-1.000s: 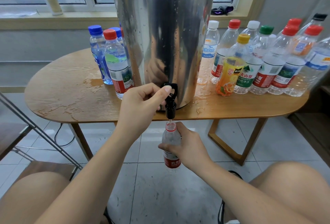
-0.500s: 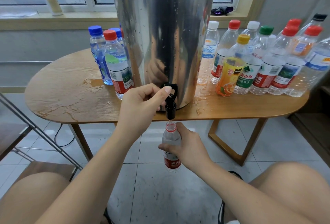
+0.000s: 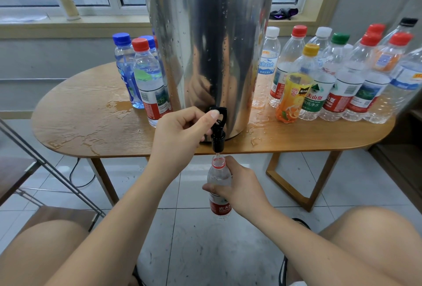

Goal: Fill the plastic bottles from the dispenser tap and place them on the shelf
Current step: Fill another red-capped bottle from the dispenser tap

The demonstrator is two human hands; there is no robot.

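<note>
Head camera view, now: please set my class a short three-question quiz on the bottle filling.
1. True or false: the clear plastic bottle with the red label, which the right hand holds under the black plastic tap, has its cap on.
2. The left hand holds: A the tap; B a blue cap; C the table edge.
3. Fill in: the yellow-capped orange juice bottle stands on the oval wooden table, to the ____ of the tall stainless steel dispenser.
Key: 1 false; 2 A; 3 right.
</note>
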